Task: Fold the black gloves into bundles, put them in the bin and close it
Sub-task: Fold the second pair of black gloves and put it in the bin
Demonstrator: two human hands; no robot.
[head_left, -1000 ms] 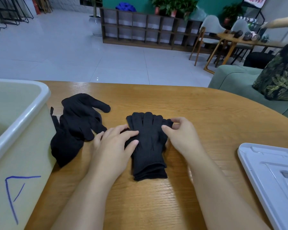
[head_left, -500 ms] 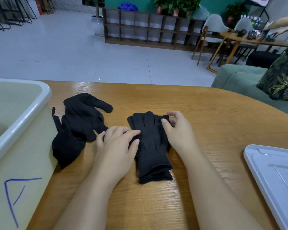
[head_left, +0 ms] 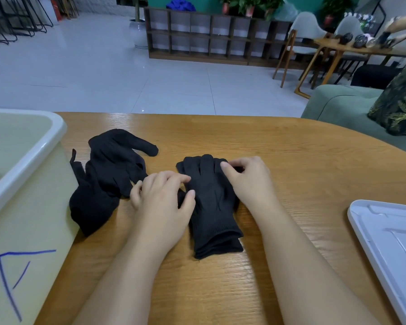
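Observation:
A stacked pair of black gloves (head_left: 212, 207) lies flat in the middle of the wooden table (head_left: 302, 165), fingers pointing away and cuffs toward me. My left hand (head_left: 161, 200) sits at the pair's left edge, with bent fingers and thumb pinching the fabric there. My right hand (head_left: 247, 179) pinches the glove fingertips at the far right corner of the pair. More loose black gloves (head_left: 108, 177) lie in a heap to the left, beside the cream bin (head_left: 31, 165), which stands open.
The bin's white lid (head_left: 389, 240) lies on the table at the right edge. A green sofa (head_left: 338, 104) stands beyond the table's far right. Another person's arm (head_left: 403, 19) reaches over a far table at the upper right.
My left hand's fingers have gone from flat on the pair to bent at its left edge. My right hand has slid up to the glove fingertips and closed on them.

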